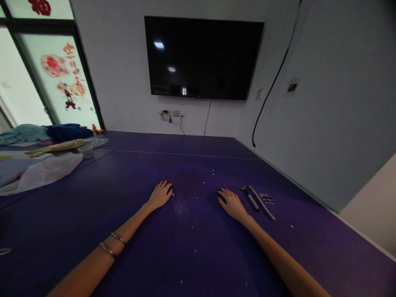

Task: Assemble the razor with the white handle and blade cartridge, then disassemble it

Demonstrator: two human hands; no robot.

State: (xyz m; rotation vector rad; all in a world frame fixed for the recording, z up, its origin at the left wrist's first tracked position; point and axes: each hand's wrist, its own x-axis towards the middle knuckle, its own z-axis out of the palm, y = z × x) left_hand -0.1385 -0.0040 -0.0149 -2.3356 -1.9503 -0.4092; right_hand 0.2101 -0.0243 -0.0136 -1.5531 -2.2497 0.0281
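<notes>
My left hand (160, 194) lies palm down on the purple tabletop (130, 231), fingers spread and holding nothing. Two bracelets (113, 244) circle that forearm. My right hand (232, 203) rests palm down too, with its fingers apart and nothing in them. Just right of it lies a razor (252, 201) with a grey-and-black handle. Beside the razor is a thin, pale, slightly bent stick (262, 203) whose kind I cannot make out. A small clear packet (267, 199) with dark pieces sits to the right of both.
Small white specks dot the tabletop. Clear plastic bags (46, 171) and folded blue cloth (69, 131) lie at the left. A television (202, 57) hangs on the far wall above sockets (175, 113). A black cable (274, 80) dangles along the right wall.
</notes>
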